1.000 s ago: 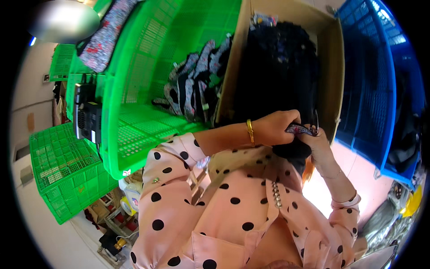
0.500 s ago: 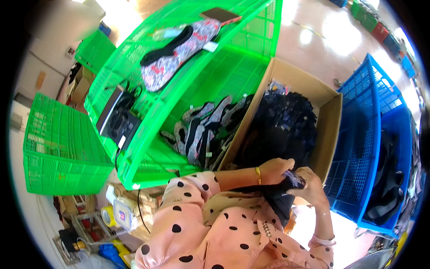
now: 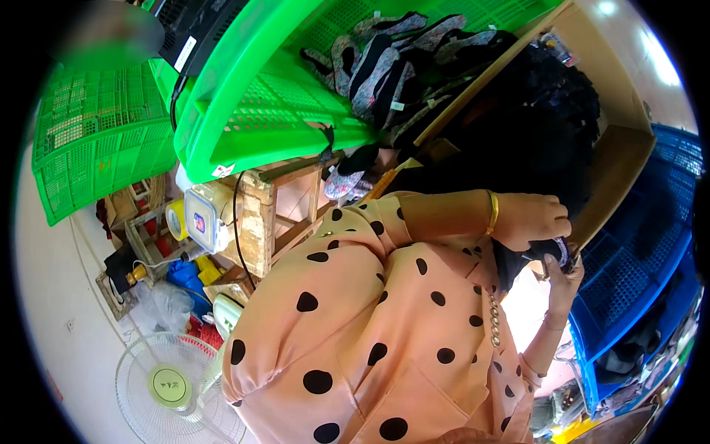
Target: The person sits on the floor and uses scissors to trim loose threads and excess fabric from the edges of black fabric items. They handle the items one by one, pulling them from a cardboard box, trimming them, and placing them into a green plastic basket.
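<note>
My left hand (image 3: 534, 220), with a gold bracelet at its wrist, is closed over a dark fabric piece with a purplish patterned edge (image 3: 566, 255). From below, my right hand (image 3: 563, 283) pinches the same piece between thumb and fingers. The fingers cover most of it, so its full shape is hidden. Both hands are close together in front of my body, beside the near wall of a cardboard box (image 3: 615, 166). Inside that box lies a heap of black fabric pieces (image 3: 543, 111).
Left of the box, a green plastic crate (image 3: 251, 140) holds several patterned slipper-like fabric pieces (image 3: 377, 70). A blue crate (image 3: 629, 259) with dark pieces stands on the right. A wooden stool (image 3: 255, 222), a lidded plastic container (image 3: 205, 217) and a fan (image 3: 169, 385) are at the left.
The view has swung down and left, so the crates and box sit higher in it and a fan shows. My left hand has turned further over the fabric piece; both hands still hold it.
</note>
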The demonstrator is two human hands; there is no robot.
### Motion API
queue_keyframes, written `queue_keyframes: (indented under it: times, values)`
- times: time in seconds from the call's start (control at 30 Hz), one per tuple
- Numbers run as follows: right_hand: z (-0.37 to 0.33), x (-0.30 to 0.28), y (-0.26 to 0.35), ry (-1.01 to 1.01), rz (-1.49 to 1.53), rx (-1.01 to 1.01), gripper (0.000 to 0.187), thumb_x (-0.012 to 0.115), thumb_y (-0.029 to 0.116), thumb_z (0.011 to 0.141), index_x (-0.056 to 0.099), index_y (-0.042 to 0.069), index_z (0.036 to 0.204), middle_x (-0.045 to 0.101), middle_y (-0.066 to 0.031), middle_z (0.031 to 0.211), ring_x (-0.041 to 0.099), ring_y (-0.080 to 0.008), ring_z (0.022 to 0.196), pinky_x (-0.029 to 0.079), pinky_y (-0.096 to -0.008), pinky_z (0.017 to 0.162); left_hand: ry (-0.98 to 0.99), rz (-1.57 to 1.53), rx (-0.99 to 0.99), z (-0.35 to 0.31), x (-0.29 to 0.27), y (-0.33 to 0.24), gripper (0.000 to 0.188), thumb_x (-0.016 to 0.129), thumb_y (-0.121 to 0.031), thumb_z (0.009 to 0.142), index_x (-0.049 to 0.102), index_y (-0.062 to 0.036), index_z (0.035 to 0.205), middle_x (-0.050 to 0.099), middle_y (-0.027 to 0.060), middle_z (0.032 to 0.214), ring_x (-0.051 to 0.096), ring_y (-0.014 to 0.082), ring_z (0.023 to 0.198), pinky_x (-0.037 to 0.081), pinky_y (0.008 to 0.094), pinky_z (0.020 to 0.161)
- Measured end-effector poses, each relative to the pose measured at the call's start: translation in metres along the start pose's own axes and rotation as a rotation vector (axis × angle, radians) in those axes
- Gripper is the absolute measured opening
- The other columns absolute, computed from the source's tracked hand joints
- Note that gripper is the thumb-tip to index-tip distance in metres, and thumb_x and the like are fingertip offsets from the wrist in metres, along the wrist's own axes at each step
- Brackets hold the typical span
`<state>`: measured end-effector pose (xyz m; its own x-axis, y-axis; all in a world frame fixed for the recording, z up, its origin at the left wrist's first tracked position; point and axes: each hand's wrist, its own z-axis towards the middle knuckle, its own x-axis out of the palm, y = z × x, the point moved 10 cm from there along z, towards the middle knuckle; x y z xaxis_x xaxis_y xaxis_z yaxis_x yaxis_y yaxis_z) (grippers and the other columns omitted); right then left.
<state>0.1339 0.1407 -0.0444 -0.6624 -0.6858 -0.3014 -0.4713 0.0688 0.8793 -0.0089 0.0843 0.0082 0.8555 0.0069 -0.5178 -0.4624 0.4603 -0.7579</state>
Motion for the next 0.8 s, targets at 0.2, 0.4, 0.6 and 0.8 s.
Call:
queue_keyframes:
  times: [0.2,0.4,0.6,0.8]
  values:
    - [0.026,-0.008,0.012,-0.159,-0.236,-0.158,0.018,0.073,0.010,0.086,0.057,0.002,0.091,0.057,0.0046,0.085,0.045,-0.0050,0.077,0.042,-0.0202,0.068,-0.162,0.210,-0.098,-0.003,0.007,0.024,0.034,0.069,-0.001,0.069,0.058,-0.0040,0.101,0.057,0.0118,0.099,0.054,0.0248,0.094,0.048,0.0317,0.079]
    - [0.030,-0.017,0.037,-0.270,-0.770,-0.317,0.017,0.071,0.014,0.088,0.059,0.001,0.089,0.055,-0.0084,0.077,0.048,-0.0139,0.067,0.044,-0.0263,0.060,-0.242,0.234,-0.127,0.014,0.004,0.042,0.033,0.071,0.000,0.068,0.061,-0.0019,0.100,0.060,0.0148,0.102,0.056,0.0276,0.096,0.049,0.0335,0.081]
    - [0.031,0.001,0.061,-0.188,-0.896,-0.450,0.025,0.075,0.011,0.084,0.054,0.001,0.094,0.052,-0.0121,0.080,0.049,-0.0215,0.065,0.045,-0.0304,0.060,-0.271,0.173,-0.157,0.023,-0.001,0.053,0.032,0.069,-0.002,0.068,0.058,-0.0033,0.098,0.059,0.0139,0.101,0.055,0.0300,0.099,0.045,0.0376,0.089]
    - [0.031,-0.007,0.066,-0.243,-0.973,-0.481,0.023,0.072,0.007,0.084,0.052,0.001,0.092,0.051,-0.0143,0.080,0.052,-0.0282,0.067,0.046,-0.0346,0.062,-0.291,0.223,-0.114,0.037,-0.005,0.048,0.034,0.069,-0.003,0.068,0.057,-0.0045,0.100,0.058,0.0134,0.099,0.055,0.0298,0.098,0.046,0.0385,0.085]
